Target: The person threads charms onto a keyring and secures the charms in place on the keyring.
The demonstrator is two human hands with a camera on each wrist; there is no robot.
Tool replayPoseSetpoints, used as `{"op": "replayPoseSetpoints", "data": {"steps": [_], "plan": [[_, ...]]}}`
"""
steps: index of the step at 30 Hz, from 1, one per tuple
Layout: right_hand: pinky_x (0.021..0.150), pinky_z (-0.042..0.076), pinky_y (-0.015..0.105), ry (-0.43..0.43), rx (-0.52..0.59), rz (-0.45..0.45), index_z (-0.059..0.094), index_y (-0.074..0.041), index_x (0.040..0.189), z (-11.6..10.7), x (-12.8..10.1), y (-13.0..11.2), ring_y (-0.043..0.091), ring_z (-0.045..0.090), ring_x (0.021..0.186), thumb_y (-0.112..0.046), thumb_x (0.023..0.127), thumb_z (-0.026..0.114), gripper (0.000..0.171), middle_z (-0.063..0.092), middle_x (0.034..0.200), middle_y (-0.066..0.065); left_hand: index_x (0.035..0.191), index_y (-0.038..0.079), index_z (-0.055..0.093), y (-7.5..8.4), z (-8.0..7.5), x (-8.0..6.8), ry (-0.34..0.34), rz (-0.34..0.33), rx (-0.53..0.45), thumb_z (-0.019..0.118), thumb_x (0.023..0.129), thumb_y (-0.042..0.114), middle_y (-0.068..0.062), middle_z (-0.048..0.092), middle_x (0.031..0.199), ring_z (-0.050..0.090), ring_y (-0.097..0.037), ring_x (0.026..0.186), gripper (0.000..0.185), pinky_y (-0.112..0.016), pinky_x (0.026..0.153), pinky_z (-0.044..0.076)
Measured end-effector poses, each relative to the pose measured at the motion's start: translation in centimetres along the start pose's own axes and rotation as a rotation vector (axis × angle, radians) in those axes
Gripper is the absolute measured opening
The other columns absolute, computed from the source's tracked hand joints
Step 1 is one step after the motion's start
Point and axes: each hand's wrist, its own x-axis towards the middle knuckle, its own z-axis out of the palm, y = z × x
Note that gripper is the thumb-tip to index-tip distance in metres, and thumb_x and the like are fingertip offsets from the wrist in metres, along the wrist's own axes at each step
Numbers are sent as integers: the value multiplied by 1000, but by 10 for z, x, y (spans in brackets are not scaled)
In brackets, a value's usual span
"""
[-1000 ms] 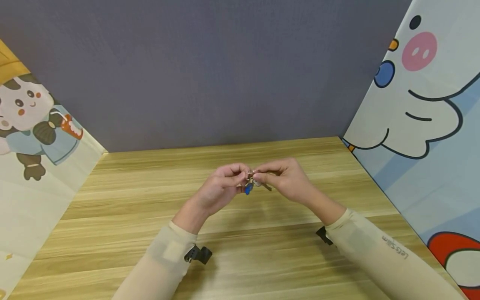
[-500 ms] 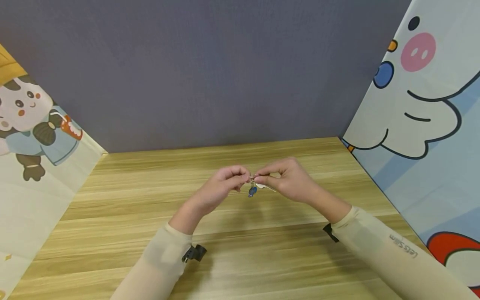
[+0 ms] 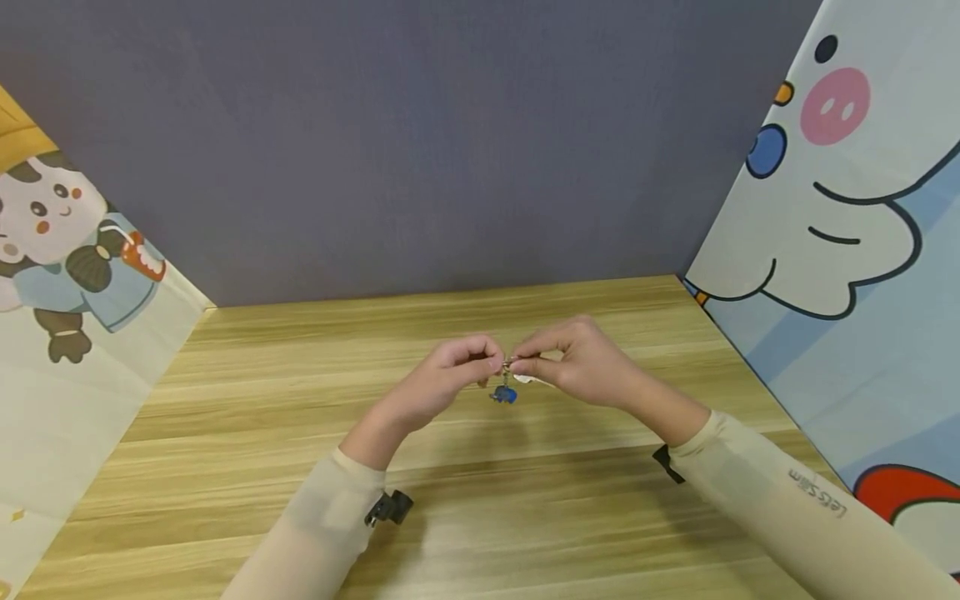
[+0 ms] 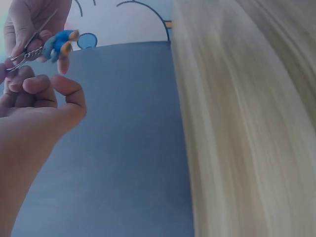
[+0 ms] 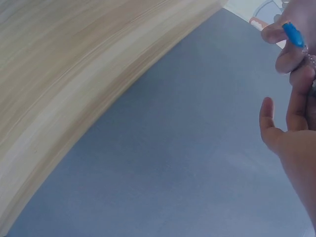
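both hands work mid-air above the wooden table (image 3: 480,467), the left hand (image 3: 442,385) and right hand (image 3: 581,360) each pinching the small key ring (image 3: 508,365) with curled fingertips, the blue charm (image 3: 504,394) dangling below, so the fiddling looks unfinished.

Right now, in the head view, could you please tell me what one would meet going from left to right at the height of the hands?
Cartoon child panel → left hand → blue charm hanging from the key ring → right hand → cartoon pig panel.
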Motion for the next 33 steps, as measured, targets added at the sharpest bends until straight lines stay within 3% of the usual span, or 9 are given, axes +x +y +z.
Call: {"op": "replayPoseSetpoints", "data": {"steps": [6, 10, 13, 17, 25, 29, 33], "plan": [[79, 63, 29, 6, 50, 17, 85, -12, 104, -2, -1, -1, 13, 80, 94, -11, 97, 78, 10, 84, 104, 3, 104, -17, 49, -2, 4, 0, -12, 52, -171, 47, 105, 9, -3, 52, 89, 49, -18, 90, 26, -30, 87, 43], [80, 63, 32, 28, 92, 52, 86, -11, 103, -2, -2, -2, 13, 79, 95, -10, 98, 77, 10, 84, 104, 4, 98, -10, 53, -3, 6, 1, -5, 74, -220, 46, 105, 6, -1, 52, 91, 48, -17, 90, 18, -31, 88, 42], [80, 63, 32, 44, 118, 76, 86, -11, 103, 0, -2, -1, 11, 79, 96, -10, 97, 77, 10, 84, 104, 4, 96, -1, 56, -3, 7, 2, 0, 84, -246, 46, 104, 4, 0, 52, 92, 47, -17, 90, 14, -32, 88, 41], [78, 62, 28, 61, 155, 110, 86, -11, 102, 2, -3, 1, 9, 78, 95, -11, 97, 78, 9, 84, 105, 5, 96, 0, 56, -3, 8, 2, -3, 97, -269, 45, 105, 4, 1, 52, 92, 47, -16, 90, 14, -30, 86, 42], [56, 47, 24, 87, 217, 158, 85, -9, 103, 9, -6, 2, 9, 64, 70, -10, 97, 78, 10, 83, 103, 9, 96, 0, 55, -4, 9, 1, -10, 109, -297, 46, 106, 6, 0, 50, 88, 48, -17, 88, 14, -30, 86, 43], [50, 41, 23, 104, 235, 182, 85, -6, 104, 11, -6, 0, 8, 59, 63, -9, 96, 78, 11, 83, 102, 11, 96, 2, 56, -4, 9, 0, -9, 115, -313, 46, 107, 6, 0, 51, 88, 46, -18, 88, 15, -31, 86, 42], [52, 44, 23, 122, 249, 190, 84, -5, 105, 12, -6, -1, 8, 60, 63, -8, 95, 78, 12, 83, 102, 13, 95, 6, 57, -4, 10, 0, -7, 116, -326, 45, 107, 6, 1, 50, 87, 45, -18, 87, 17, -30, 85, 41]]}}
